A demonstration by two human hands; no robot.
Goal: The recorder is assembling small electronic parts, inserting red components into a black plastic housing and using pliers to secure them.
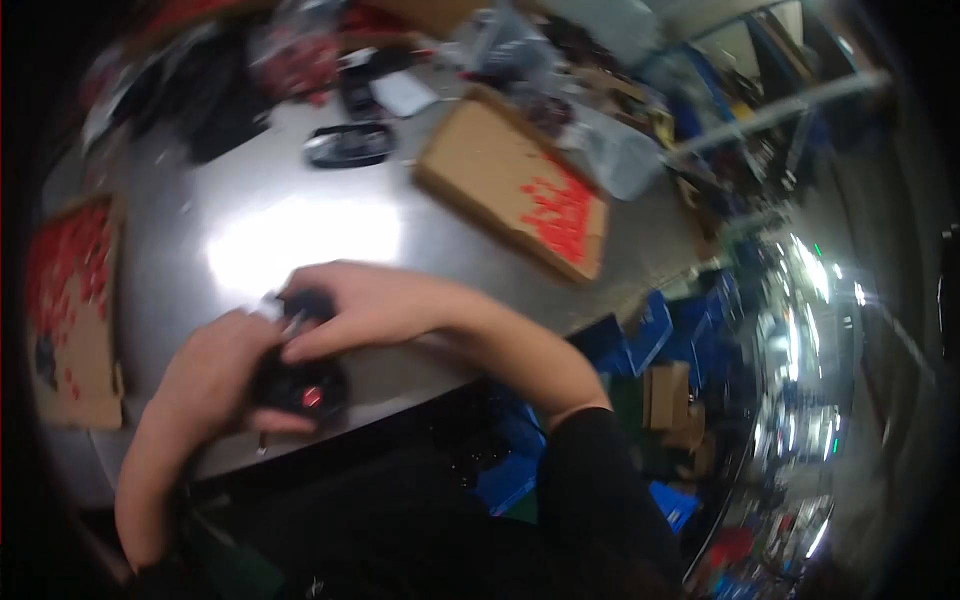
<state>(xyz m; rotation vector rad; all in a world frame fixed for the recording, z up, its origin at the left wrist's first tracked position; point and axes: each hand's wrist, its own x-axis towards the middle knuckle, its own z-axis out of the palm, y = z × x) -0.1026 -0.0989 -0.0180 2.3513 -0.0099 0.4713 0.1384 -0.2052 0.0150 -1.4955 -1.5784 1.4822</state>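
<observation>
Near the front edge of the metal table, both hands are closed on one black part [285,385], blurred by motion. A small red piece [312,397] shows on its lower end. My left hand [215,370] grips the part from the left, with a finger running beneath the red piece. From above and to the right, my right hand [365,300] curls over the part's upper end, thumb and fingers bent round it. Something pale and shiny sits between the two hands, too smeared to name. The hands hide much of the black part.
A shallow cardboard tray [470,165] with small red pieces lies ahead to the right; another such tray [100,385] is at the left edge. Farther off are a black oval part [350,146], black plastic bags [215,100] and a clear bag of red pieces [300,65]. Blue bins [650,330] stand at the right.
</observation>
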